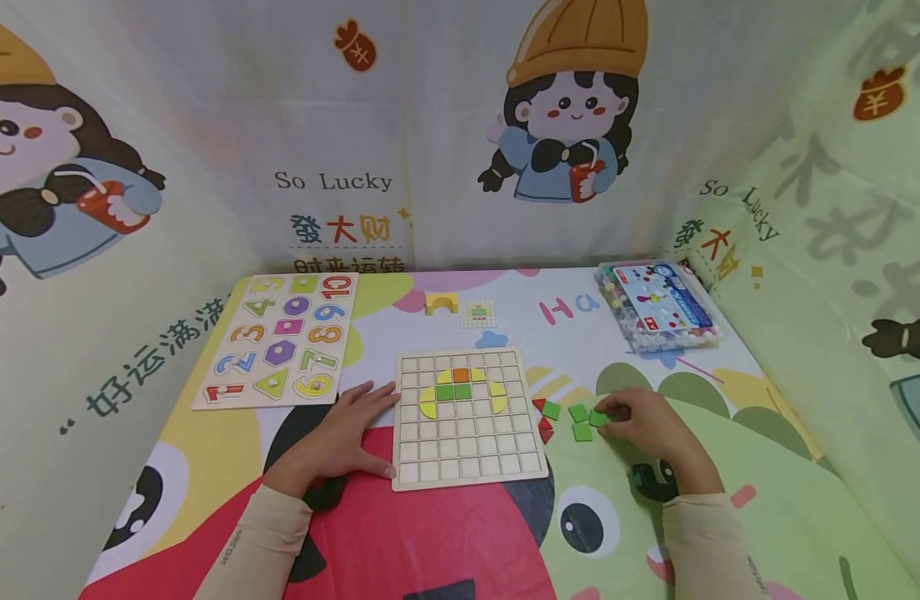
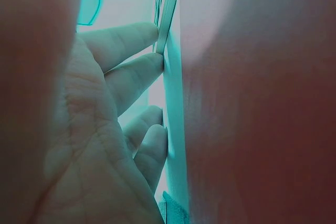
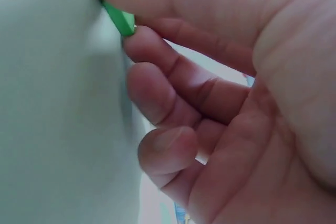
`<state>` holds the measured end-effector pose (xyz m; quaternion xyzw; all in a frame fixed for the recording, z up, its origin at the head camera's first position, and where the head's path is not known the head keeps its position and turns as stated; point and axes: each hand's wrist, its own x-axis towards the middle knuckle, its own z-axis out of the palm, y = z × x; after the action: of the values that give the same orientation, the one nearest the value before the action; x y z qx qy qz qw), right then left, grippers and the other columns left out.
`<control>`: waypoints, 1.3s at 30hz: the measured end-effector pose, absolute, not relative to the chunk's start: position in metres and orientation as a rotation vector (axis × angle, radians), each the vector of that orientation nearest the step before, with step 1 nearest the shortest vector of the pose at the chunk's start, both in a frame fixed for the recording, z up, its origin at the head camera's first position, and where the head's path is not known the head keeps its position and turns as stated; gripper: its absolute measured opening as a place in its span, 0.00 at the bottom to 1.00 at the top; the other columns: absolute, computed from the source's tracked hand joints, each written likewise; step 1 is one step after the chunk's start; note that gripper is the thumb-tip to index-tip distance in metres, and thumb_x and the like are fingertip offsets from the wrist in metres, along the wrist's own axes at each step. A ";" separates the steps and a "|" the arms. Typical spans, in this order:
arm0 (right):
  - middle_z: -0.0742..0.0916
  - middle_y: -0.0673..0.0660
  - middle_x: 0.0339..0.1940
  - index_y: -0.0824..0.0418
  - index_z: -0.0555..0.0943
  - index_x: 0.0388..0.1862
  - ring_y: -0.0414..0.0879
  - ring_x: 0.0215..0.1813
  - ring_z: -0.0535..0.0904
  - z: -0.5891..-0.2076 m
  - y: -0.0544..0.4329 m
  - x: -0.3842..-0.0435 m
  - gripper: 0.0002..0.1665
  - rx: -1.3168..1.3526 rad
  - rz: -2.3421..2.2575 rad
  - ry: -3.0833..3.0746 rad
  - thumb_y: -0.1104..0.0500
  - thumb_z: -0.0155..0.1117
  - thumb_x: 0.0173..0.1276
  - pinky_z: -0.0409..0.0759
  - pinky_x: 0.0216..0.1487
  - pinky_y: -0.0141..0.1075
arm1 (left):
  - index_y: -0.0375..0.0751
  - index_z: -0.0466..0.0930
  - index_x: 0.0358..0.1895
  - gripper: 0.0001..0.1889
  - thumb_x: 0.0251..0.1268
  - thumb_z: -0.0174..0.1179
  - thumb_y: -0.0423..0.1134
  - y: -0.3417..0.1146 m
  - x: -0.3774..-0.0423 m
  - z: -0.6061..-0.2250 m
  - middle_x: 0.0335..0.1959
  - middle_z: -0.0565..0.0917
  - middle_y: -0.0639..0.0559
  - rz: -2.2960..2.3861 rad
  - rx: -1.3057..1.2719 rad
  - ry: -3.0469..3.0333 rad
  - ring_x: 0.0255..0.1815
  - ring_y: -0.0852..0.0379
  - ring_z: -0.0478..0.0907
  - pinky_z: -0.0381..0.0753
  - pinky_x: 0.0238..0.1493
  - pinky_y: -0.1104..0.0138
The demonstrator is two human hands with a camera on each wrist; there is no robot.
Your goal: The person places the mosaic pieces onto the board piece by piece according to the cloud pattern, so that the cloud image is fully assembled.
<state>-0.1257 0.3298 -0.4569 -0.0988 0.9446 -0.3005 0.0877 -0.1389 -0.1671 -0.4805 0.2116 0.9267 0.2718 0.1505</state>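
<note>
A wooden grid board (image 1: 460,470) lies on the table between the hands. It carries an orange square (image 1: 461,376), two green squares (image 1: 453,392) below it and several yellow rounded pieces (image 1: 497,397) forming an arch. My left hand (image 1: 342,437) rests at the board's left side, fingers spread, with fingertips and thumb at its edge; the left wrist view shows fingertips (image 2: 153,34) against that edge. To the right of the board, my right hand (image 1: 646,427) pinches a green square tile (image 3: 121,19) between thumb and fingers. Loose green tiles (image 1: 582,432) and red triangles (image 1: 546,434) lie nearby.
A number puzzle board (image 1: 205,400) lies at the back left. Behind the grid board are a yellow arch block (image 1: 441,301) and a small pattern card (image 1: 478,314). At the back right sits a clear plastic box (image 1: 655,305). Printed curtains (image 1: 445,117) surround the table.
</note>
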 end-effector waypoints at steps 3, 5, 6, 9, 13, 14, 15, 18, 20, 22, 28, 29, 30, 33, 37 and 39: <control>0.92 0.55 0.45 0.60 0.91 0.48 0.46 0.46 0.87 -0.458 0.330 -0.127 0.15 -0.306 -0.879 2.838 0.60 0.79 0.63 0.87 0.49 0.39 | 0.52 0.62 0.84 0.62 0.41 0.84 0.62 -0.167 -0.138 -0.481 0.87 0.59 0.51 0.783 0.602 2.661 0.87 0.37 0.46 0.81 0.67 0.40; 0.92 0.54 0.45 0.59 0.92 0.48 0.45 0.46 0.86 -0.458 0.329 -0.128 0.14 -0.313 -0.879 2.857 0.60 0.79 0.63 0.86 0.49 0.40 | 0.52 0.62 0.84 0.62 0.41 0.84 0.62 -0.168 -0.138 -0.481 0.87 0.59 0.51 0.786 0.604 2.659 0.87 0.37 0.45 0.82 0.67 0.40; 0.92 0.53 0.44 0.58 0.92 0.48 0.45 0.45 0.85 -0.458 0.329 -0.128 0.14 -0.319 -0.883 2.876 0.61 0.79 0.62 0.85 0.48 0.39 | 0.52 0.62 0.84 0.62 0.41 0.84 0.62 -0.168 -0.138 -0.481 0.87 0.59 0.51 0.788 0.606 2.658 0.87 0.37 0.45 0.82 0.67 0.40; 0.90 0.50 0.42 0.55 0.93 0.47 0.45 0.43 0.81 -0.457 0.327 -0.127 0.13 -0.350 -0.896 2.929 0.61 0.79 0.62 0.82 0.44 0.37 | 0.52 0.62 0.84 0.62 0.41 0.83 0.62 -0.168 -0.138 -0.481 0.87 0.59 0.51 0.795 0.611 2.656 0.87 0.37 0.45 0.81 0.67 0.40; 0.89 0.50 0.41 0.54 0.92 0.46 0.45 0.42 0.80 -0.454 0.324 -0.127 0.13 -0.427 -0.919 2.979 0.62 0.80 0.61 0.79 0.40 0.35 | 0.52 0.62 0.83 0.62 0.41 0.83 0.62 -0.168 -0.137 -0.480 0.87 0.59 0.51 0.796 0.610 2.658 0.87 0.37 0.45 0.81 0.67 0.40; 0.89 0.50 0.41 0.54 0.92 0.46 0.44 0.42 0.80 -0.454 0.322 -0.128 0.13 -0.447 -0.926 2.980 0.62 0.80 0.61 0.78 0.40 0.35 | 0.52 0.62 0.83 0.61 0.41 0.83 0.62 -0.167 -0.137 -0.480 0.87 0.59 0.51 0.797 0.609 2.659 0.87 0.37 0.45 0.81 0.68 0.40; 0.89 0.50 0.41 0.55 0.92 0.45 0.44 0.41 0.80 -0.453 0.321 -0.128 0.13 -0.480 -0.934 2.981 0.62 0.80 0.61 0.78 0.39 0.35 | 0.52 0.62 0.83 0.62 0.41 0.83 0.62 -0.167 -0.137 -0.480 0.87 0.59 0.51 0.798 0.608 2.659 0.87 0.37 0.45 0.81 0.67 0.40; 0.90 0.49 0.39 0.55 0.92 0.45 0.42 0.39 0.79 -0.453 0.314 -0.132 0.13 -0.576 -0.941 3.003 0.63 0.80 0.60 0.78 0.38 0.35 | 0.52 0.62 0.83 0.62 0.41 0.84 0.62 -0.167 -0.137 -0.480 0.87 0.59 0.51 0.800 0.605 2.659 0.87 0.37 0.46 0.82 0.66 0.40; 0.90 0.48 0.38 0.55 0.92 0.44 0.41 0.38 0.79 -0.451 0.308 -0.136 0.13 -0.637 -0.933 3.017 0.64 0.79 0.59 0.78 0.38 0.35 | 0.52 0.62 0.83 0.61 0.41 0.84 0.61 -0.167 -0.136 -0.480 0.87 0.59 0.51 0.798 0.605 2.661 0.87 0.37 0.46 0.83 0.66 0.41; 0.90 0.48 0.39 0.56 0.92 0.45 0.41 0.37 0.79 -0.449 0.301 -0.141 0.13 -0.691 -0.926 3.019 0.63 0.79 0.59 0.78 0.37 0.34 | 0.52 0.62 0.84 0.62 0.41 0.84 0.61 -0.167 -0.136 -0.480 0.87 0.59 0.52 0.796 0.605 2.663 0.87 0.37 0.46 0.83 0.66 0.41; 0.90 0.49 0.41 0.56 0.92 0.47 0.46 0.39 0.79 -0.437 0.271 -0.159 0.13 -0.795 -0.920 2.939 0.61 0.79 0.62 0.78 0.37 0.34 | 0.53 0.62 0.83 0.62 0.41 0.84 0.61 -0.168 -0.135 -0.481 0.86 0.59 0.51 0.794 0.611 2.666 0.87 0.37 0.46 0.83 0.65 0.41; 0.89 0.49 0.41 0.56 0.92 0.47 0.47 0.39 0.79 -0.436 0.266 -0.162 0.13 -0.806 -0.914 2.925 0.61 0.79 0.63 0.78 0.37 0.34 | 0.53 0.62 0.83 0.62 0.41 0.84 0.61 -0.168 -0.135 -0.481 0.86 0.59 0.51 0.791 0.613 2.667 0.87 0.37 0.46 0.84 0.65 0.41; 0.89 0.49 0.41 0.56 0.92 0.48 0.48 0.40 0.79 -0.434 0.260 -0.165 0.13 -0.822 -0.911 2.910 0.61 0.79 0.63 0.78 0.38 0.35 | 0.53 0.63 0.83 0.61 0.41 0.84 0.61 -0.168 -0.135 -0.481 0.86 0.59 0.51 0.791 0.615 2.668 0.87 0.37 0.46 0.84 0.65 0.41; 0.89 0.49 0.41 0.55 0.93 0.48 0.47 0.42 0.79 -0.430 0.243 -0.175 0.14 -0.867 -0.886 2.872 0.62 0.77 0.64 0.79 0.40 0.36 | 0.52 0.63 0.83 0.61 0.41 0.84 0.60 -0.168 -0.135 -0.480 0.86 0.60 0.51 0.792 0.616 2.671 0.87 0.37 0.47 0.83 0.66 0.41; 0.89 0.50 0.42 0.55 0.93 0.49 0.47 0.45 0.80 -0.428 0.222 -0.186 0.13 -0.914 -0.819 2.838 0.62 0.75 0.65 0.79 0.44 0.39 | 0.52 0.63 0.83 0.61 0.41 0.84 0.60 -0.168 -0.135 -0.480 0.86 0.59 0.51 0.799 0.617 2.671 0.87 0.37 0.47 0.83 0.66 0.41; 0.89 0.50 0.43 0.55 0.93 0.49 0.48 0.46 0.80 -0.429 0.213 -0.191 0.13 -0.915 -0.788 2.819 0.60 0.75 0.66 0.79 0.45 0.39 | 0.52 0.63 0.83 0.61 0.41 0.84 0.60 -0.168 -0.135 -0.480 0.86 0.59 0.51 0.800 0.615 2.670 0.87 0.37 0.47 0.83 0.66 0.41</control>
<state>-0.1912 0.2133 -0.4291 -0.2982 0.9185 -0.2569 0.0375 -0.1352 -0.1678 -0.4799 0.2133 0.9258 0.2775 0.1430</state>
